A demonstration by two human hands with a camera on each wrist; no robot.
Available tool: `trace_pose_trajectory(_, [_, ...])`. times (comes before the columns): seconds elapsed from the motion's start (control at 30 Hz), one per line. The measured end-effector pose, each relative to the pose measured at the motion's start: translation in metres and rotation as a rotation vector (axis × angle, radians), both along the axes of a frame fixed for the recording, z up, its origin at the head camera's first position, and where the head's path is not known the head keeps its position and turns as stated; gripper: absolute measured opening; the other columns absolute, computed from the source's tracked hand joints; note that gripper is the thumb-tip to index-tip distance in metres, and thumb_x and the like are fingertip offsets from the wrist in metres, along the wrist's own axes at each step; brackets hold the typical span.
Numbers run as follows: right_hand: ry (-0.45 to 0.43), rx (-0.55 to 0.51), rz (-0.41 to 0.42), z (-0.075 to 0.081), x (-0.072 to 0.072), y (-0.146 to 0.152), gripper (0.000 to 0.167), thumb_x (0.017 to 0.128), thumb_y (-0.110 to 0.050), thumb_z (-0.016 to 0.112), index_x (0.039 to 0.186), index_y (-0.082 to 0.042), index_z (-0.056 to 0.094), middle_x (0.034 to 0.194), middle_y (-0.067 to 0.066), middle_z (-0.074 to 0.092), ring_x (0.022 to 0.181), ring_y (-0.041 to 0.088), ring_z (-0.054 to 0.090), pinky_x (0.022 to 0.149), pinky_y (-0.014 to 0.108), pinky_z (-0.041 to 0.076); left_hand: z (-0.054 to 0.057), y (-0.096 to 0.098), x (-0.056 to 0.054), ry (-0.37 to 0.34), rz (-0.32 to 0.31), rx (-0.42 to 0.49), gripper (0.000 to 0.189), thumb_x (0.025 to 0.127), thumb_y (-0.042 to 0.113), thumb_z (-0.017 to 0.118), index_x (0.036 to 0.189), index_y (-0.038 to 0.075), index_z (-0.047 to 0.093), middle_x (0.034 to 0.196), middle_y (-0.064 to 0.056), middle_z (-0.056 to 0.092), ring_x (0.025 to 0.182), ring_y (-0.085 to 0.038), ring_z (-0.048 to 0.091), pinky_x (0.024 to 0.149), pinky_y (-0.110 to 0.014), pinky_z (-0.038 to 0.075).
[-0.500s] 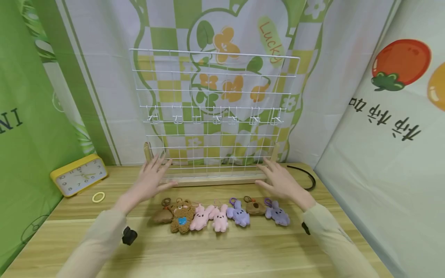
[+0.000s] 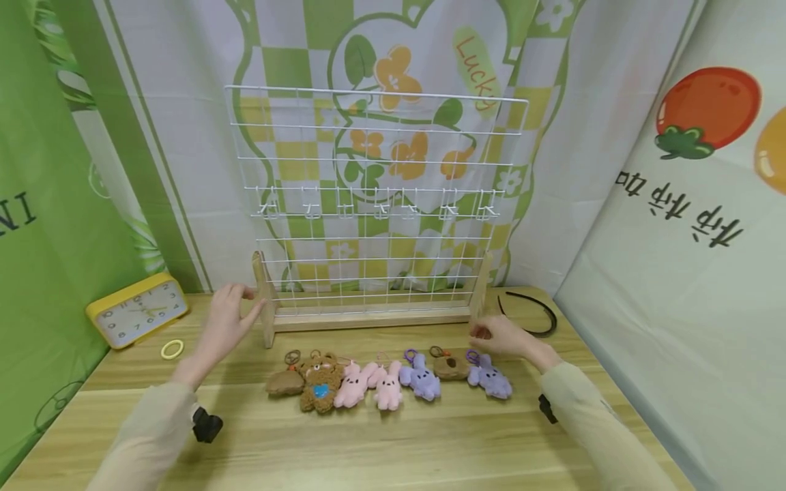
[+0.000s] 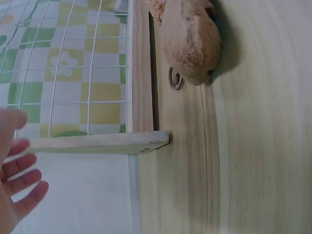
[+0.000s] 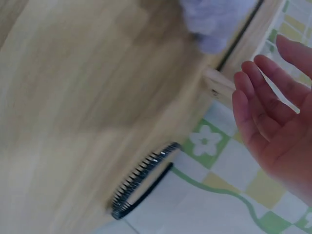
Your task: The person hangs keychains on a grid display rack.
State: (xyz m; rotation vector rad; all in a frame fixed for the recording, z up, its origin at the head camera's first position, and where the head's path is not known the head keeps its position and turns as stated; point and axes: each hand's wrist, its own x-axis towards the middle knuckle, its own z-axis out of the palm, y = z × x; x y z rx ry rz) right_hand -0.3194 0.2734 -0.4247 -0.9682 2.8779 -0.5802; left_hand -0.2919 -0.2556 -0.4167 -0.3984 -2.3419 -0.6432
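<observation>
A white wire grid rack on a wooden stand (image 2: pixel 374 319) stands at the back of the table. My left hand (image 2: pixel 222 324) is at its left post (image 2: pixel 265 300); in the left wrist view that post runs between the thumb and the loosely bent fingers (image 3: pixel 25 181). My right hand (image 2: pixel 505 337) is beside the foot of the right post (image 2: pixel 483 286), its fingers bent and holding nothing in the right wrist view. Plush keychains lie in a row before the rack: a brown bear (image 2: pixel 322 387), pink rabbits (image 2: pixel 388 389), purple rabbits (image 2: pixel 492 380) and brown ones (image 2: pixel 285 383).
Several white hooks (image 2: pixel 381 210) hang across the grid's middle. At the left are a yellow clock (image 2: pixel 138 312) and a yellow ring (image 2: pixel 172 358). A black toothed headband (image 4: pixel 139 178) lies behind my right hand. Printed cloths enclose the table's back and sides.
My left hand has moved left to the outer side of the left post. My right hand has drawn down and slightly right, its fingers going from spread to bent.
</observation>
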Motion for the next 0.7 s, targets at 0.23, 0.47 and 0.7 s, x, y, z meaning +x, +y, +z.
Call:
trace_pose_trajectory(0.23, [-0.131,0.026,-0.04,-0.017,-0.012,0.006,0.009,0.088,-0.012,0.072,0.089,-0.003,0.068,0.081,0.005,0.07,0.071,0.005,0.058,0.062,0.019,0.052,0.003,-0.003,-0.003,-0.232,0.076,0.089,0.043,0.094,0.017,0.066,0.114,-0.018,0.051,0.108,-0.035,0.056,0.1,-0.048,0.054,0.09,-0.061,0.048])
trace_pose_trajectory(0.47, [-0.103,0.079,-0.042,-0.019,-0.011,0.002,0.014,0.085,-0.014,0.076,0.083,-0.003,0.068,0.076,0.005,0.07,0.065,0.001,0.054,0.057,0.016,0.047,0.001,-0.006,-0.015,-0.402,0.047,0.105,0.07,0.097,0.026,0.062,0.139,-0.022,0.033,0.134,-0.044,0.046,0.123,-0.057,0.047,0.105,-0.067,0.042])
trace_pose_trajectory(0.7, [-0.098,0.115,-0.089,-0.022,-0.015,-0.003,0.012,0.086,-0.012,0.073,0.078,-0.006,0.067,0.072,0.0,0.066,0.063,0.004,0.05,0.055,0.016,0.043,0.0,-0.003,-0.024,-0.528,0.02,0.129,0.08,0.1,0.036,0.056,0.147,-0.02,0.021,0.144,-0.044,0.037,0.13,-0.058,0.043,0.108,-0.065,0.043])
